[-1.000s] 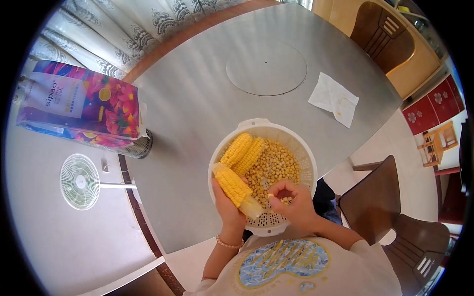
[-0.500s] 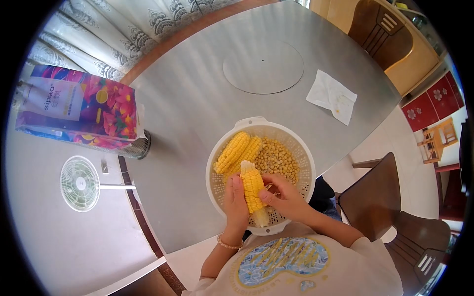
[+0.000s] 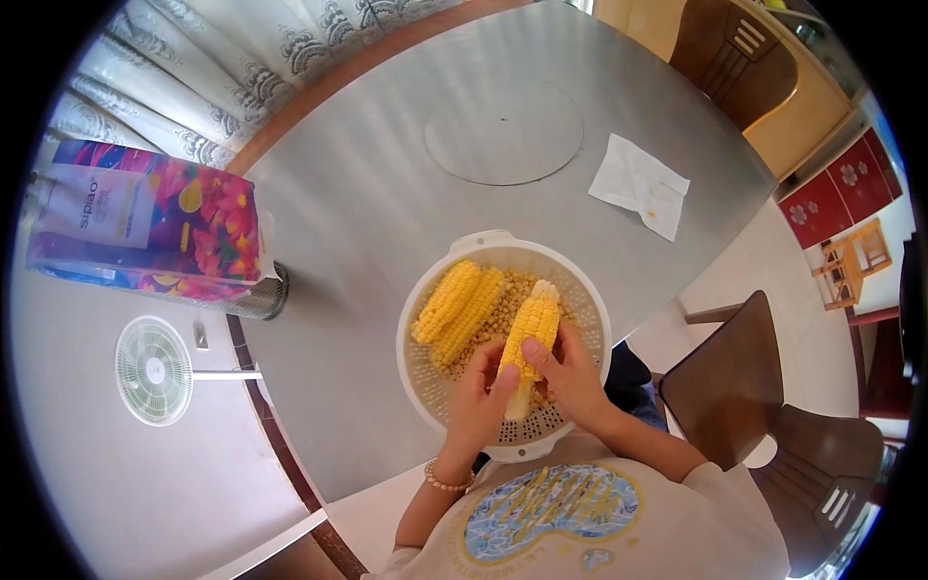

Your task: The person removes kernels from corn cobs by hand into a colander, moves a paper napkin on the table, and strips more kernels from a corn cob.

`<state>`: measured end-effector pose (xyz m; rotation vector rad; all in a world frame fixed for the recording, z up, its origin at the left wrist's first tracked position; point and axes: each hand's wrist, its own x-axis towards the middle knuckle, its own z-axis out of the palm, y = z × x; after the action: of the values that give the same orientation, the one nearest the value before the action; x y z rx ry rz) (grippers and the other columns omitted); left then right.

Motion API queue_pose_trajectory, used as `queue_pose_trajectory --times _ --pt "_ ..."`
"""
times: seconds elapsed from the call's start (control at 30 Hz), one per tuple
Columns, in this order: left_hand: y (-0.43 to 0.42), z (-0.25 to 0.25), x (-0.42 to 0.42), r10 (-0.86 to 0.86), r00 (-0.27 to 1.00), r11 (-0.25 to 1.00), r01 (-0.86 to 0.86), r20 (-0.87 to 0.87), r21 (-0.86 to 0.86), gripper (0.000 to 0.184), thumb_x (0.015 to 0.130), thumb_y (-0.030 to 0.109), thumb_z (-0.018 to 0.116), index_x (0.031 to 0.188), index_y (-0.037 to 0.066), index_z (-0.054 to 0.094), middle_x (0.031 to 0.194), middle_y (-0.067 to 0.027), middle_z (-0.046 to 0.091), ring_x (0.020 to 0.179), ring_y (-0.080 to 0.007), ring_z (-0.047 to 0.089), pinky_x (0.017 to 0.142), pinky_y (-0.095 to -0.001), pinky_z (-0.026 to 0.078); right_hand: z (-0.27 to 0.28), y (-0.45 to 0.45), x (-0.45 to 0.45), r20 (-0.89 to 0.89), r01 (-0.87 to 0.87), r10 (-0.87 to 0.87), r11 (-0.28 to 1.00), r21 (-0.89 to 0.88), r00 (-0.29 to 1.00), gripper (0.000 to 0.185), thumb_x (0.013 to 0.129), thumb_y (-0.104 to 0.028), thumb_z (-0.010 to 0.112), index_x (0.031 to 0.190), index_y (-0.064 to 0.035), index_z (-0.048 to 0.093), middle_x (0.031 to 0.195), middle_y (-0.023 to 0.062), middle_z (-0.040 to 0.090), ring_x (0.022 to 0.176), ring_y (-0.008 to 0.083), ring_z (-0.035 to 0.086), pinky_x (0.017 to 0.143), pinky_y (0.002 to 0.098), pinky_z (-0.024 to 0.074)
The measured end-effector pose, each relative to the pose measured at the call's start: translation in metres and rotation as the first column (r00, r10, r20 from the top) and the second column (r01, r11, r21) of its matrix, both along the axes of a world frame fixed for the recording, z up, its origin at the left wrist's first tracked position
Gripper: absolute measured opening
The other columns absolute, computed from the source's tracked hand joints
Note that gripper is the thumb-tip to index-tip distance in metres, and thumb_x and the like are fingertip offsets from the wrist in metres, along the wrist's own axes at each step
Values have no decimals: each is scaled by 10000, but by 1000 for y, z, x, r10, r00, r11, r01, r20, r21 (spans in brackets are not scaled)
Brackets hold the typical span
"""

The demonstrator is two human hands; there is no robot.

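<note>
A partly stripped corn cob [image 3: 532, 332] is held tilted over a white colander [image 3: 481, 241]. My left hand [image 3: 476, 394] grips it from the left, near its lower part. My right hand [image 3: 572, 380] closes on its right side, with the thumb pressed on the kernels. The cob's lower end is bare and pale; yellow rows cover the rest. Inside the colander, two corn cobs [image 3: 449, 301] with full kernels lie side by side at the left. Loose corn kernels [image 3: 500, 315] are spread beside and beneath them, partly hidden by my hands.
The colander sits at the near edge of a grey table [image 3: 348, 319]. A crumpled white napkin [image 3: 638, 184] lies at the right. A colourful package [image 3: 145, 217] rests on a mesh basket [image 3: 271, 293] at the left. A brown chair [image 3: 720, 362] stands to the right.
The held corn cob has moved right and slightly up, and its top now leans right. Both hands have moved with it, the right thumb shifting up onto the kernels.
</note>
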<state>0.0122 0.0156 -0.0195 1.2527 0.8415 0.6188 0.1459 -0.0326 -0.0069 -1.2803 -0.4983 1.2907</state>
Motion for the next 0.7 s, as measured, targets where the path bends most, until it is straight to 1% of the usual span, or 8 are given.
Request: queue_pose_trajectory --times 0.07,0.13,0.27,0.47,0.53,0.57,0.63,0.7 --pt "-1 0 -2 -74 996 997 72 -51 -25 378 944 271 489 1192 -14 473 1025 -59 571 910 -98 535 785 -237 437 0 -1 1 -38 19 -21 998 -57 999 458 852 -276 642 1160 -6 437 984 59 545 910 120 525 811 272 445" --pt "-1 2 -3 -120 993 990 119 -4 -80 389 932 278 518 1190 -11 478 977 -38 576 846 -73 528 730 -222 436 -5 0 -1 -9 66 -66 996 59 998 440 854 -273 638 1134 -2 432 1013 65 534 947 118 506 833 269 429" --pt "-3 -1 -4 -148 989 987 148 -8 -63 379 932 273 521 1175 -15 488 951 -21 573 811 -49 511 692 -203 423 -13 1 -2 -38 100 -96 988 119 995 432 854 -253 637 1136 1 431 1016 66 533 937 121 512 823 275 436" --pt "-3 -8 -6 -93 992 990 101 -82 96 385 933 213 431 1227 -33 457 999 -90 580 875 -134 533 784 -267 425 -12 -2 -4 134 49 -64 993 110 989 412 856 -244 631 1130 -3 441 1001 62 539 928 128 518 829 287 437" --pt "-3 -5 -6 -115 990 987 124 -86 104 409 920 191 375 1253 -37 437 1038 -121 577 921 -170 533 832 -292 412 -9 -2 -5 170 41 -62 992 120 984 366 864 -261 619 1089 -16 464 925 41 554 788 99 538 697 251 466" --pt "-3 -5 -6 -115 990 987 124 -86 104 409 920 191 375 1253 -37 437 1038 -121 577 921 -170 533 832 -292 412 -8 -2 -4 170 42 -62 992 120 984 366 864 -261 619 1089 -16 464 925 41 554 788 99 538 697 251 466" --pt "-4 -5 -6 -133 986 980 147 -103 137 406 924 185 350 1252 -37 441 1053 -118 576 939 -162 536 836 -287 412 -5 -3 -2 -13 50 -50 999 -10 999 321 869 -267 611 1043 -31 479 840 19 556 625 62 514 521 204 433" --pt "-5 -8 -4 -109 994 992 110 -15 66 413 935 216 355 1254 -31 442 1051 -116 579 946 -163 538 835 -284 413 -8 -2 -4 -26 79 -79 997 -5 997 315 869 -274 609 1033 -38 479 815 13 553 579 50 492 468 191 399"
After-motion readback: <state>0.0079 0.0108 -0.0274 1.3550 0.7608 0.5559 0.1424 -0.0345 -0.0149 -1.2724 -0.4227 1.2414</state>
